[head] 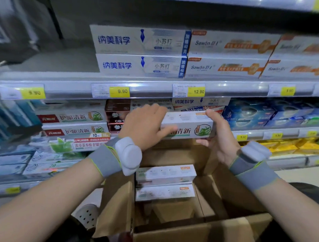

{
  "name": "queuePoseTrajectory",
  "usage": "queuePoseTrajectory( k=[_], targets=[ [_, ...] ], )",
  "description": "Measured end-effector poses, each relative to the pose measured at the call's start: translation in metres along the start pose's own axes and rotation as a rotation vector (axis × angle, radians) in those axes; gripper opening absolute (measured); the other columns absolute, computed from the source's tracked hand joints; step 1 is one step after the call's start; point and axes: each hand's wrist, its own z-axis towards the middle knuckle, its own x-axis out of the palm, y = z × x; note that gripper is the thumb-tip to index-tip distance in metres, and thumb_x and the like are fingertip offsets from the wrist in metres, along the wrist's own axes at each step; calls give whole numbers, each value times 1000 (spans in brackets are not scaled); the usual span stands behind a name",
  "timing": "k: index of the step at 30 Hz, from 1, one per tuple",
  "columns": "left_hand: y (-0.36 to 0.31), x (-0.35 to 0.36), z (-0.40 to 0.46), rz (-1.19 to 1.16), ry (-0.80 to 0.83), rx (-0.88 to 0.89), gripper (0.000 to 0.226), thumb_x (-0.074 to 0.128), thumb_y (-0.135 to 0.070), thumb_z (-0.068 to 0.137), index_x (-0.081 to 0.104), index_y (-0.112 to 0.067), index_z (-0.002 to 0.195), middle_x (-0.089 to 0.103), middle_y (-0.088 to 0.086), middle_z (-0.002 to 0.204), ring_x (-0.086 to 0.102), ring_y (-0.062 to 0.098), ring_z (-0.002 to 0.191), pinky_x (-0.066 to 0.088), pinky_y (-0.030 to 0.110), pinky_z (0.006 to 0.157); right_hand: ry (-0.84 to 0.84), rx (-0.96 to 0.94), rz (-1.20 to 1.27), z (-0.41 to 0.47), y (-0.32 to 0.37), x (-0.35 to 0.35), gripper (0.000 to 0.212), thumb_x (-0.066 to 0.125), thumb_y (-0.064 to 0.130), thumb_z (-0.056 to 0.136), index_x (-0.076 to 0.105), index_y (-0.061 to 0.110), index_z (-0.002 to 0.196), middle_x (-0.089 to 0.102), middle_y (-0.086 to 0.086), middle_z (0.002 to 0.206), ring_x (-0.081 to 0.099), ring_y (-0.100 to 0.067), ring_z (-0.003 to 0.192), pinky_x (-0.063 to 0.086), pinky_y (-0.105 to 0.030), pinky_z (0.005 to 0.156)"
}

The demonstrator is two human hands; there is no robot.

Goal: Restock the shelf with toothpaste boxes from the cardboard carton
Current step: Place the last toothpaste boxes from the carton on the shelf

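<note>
You have one toothpaste box (pixel 188 124) lifted clear of the cardboard carton (pixel 204 229) and held level in front of the shelf (pixel 154 88), both hands on it: your left hand (pixel 142 127) is wrapped over its left end with the thumb pressed on the printed face, and your right hand (pixel 218 133) cups the right end, fingers closed around it from below and behind. So each grip is pinching the same box, neither one spread. The box is not yet on a shelf board; it hangs just above the open carton, near the row of matching green-leaf boxes (pixel 73 123) stacked to the left. Two more boxes (pixel 165 183) lie in the carton, so by my reading the restocking is partway through, with this box and at least those two left to place.
</note>
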Motion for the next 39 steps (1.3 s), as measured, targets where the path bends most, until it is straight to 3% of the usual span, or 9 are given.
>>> queuePoseTrajectory(
  k=[3, 5, 12, 18, 23, 28, 31, 36, 39],
  targets=[
    [21, -12, 0, -17, -74, -75, 49, 39, -63, 88, 52, -19, 106, 53, -2, 97, 54, 22, 93, 28, 29, 64, -14, -34, 12, 5, 11, 9, 24, 48, 42, 92, 65, 24, 91, 72, 1, 76, 68, -19, 81, 52, -20, 45],
    [33, -20, -2, -124, -150, -178, 50, 45, -60, 87, 52, -19, 113, 56, -1, 107, 53, 21, 102, 38, 31, 69, 8, -47, 31, 9, 18, 16, 25, 45, 42, 93, 64, 26, 89, 71, 4, 72, 66, -19, 83, 51, -20, 45],
    [63, -34, -4, -805, -414, -579, 46, 59, -44, 86, 45, -17, 121, 56, -2, 118, 55, 15, 103, 47, 33, 90, 59, -56, 77, 14, 44, 54, 24, 46, 41, 92, 59, 23, 101, 67, -4, 93, 65, -23, 90, 50, -27, 57],
    [82, -49, -2, -1130, -621, -727, 27, 51, -41, 93, 47, -21, 111, 60, -15, 88, 58, -6, 76, 48, 7, 64, 164, -47, 53, 11, 62, 99, 25, 45, 41, 93, 60, 23, 103, 69, -2, 93, 66, -22, 88, 53, -24, 51],
    [116, -60, -8, -1136, -787, -819, 25, 50, -42, 93, 54, -20, 105, 62, -9, 85, 60, 0, 74, 48, 10, 61, 264, -100, -128, 6, 70, 135, 26, 39, 43, 95, 60, 27, 97, 72, -1, 93, 66, -19, 89, 51, -33, 69],
    [151, -66, -15, -1122, -922, -976, 26, 53, -41, 92, 60, -16, 98, 60, -8, 78, 55, -1, 67, 41, 5, 55, 170, -337, -452, 1, 79, 170, 33, 43, 32, 92, 61, 5, 99, 68, -2, 91, 63, -21, 91, 46, -34, 74],
    [172, -70, -27, -1112, -1003, -1017, 25, 54, -37, 92, 60, -13, 93, 55, -9, 69, 51, 0, 61, 38, 6, 50, 197, -567, -670, -3, 84, 196, 22, 47, 31, 93, 60, 14, 95, 60, 3, 97, 56, -15, 96, 42, -32, 79],
    [195, -72, -37, -1134, -1118, -1112, 36, 53, -34, 92, 49, -18, 61, 51, -5, 58, 46, 3, 52, 38, 17, 50, 201, -1033, -1146, -2, 90, 228, 34, 52, 44, 88, 62, 15, 104, 58, -3, 107, 52, -18, 102, 39, -31, 82],
    [203, -77, -44, -1109, -1177, -1162, 39, 54, -32, 92, 44, -21, 55, 46, -6, 54, 45, -3, 40, 35, 12, 45, 223, -1132, -1391, -2, 97, 250, 39, 48, 51, 89, 59, 18, 106, 58, -3, 104, 53, -23, 100, 41, -35, 83]
  ],
)
